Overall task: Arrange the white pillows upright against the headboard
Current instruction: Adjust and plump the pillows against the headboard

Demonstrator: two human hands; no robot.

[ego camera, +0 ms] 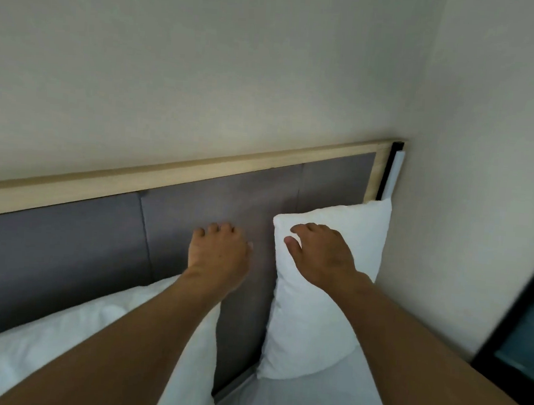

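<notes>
A white pillow (pixel 345 236) stands upright against the grey padded headboard (pixel 66 245) at its right end. My right hand (pixel 322 253) rests flat on the pillow's upper front, fingers spread, not gripping. A second white pillow (pixel 70 331) leans lower against the headboard to the left, partly hidden by my left forearm. My left hand (pixel 219 249) hovers in front of the bare headboard between the two pillows, fingers loosely curled, holding nothing.
The headboard has a light wood frame (pixel 179 171). A cream wall rises behind it and meets a side wall at the right corner. A white sheet (pixel 308 401) covers the mattress. A dark-framed object (pixel 522 331) stands at the right edge.
</notes>
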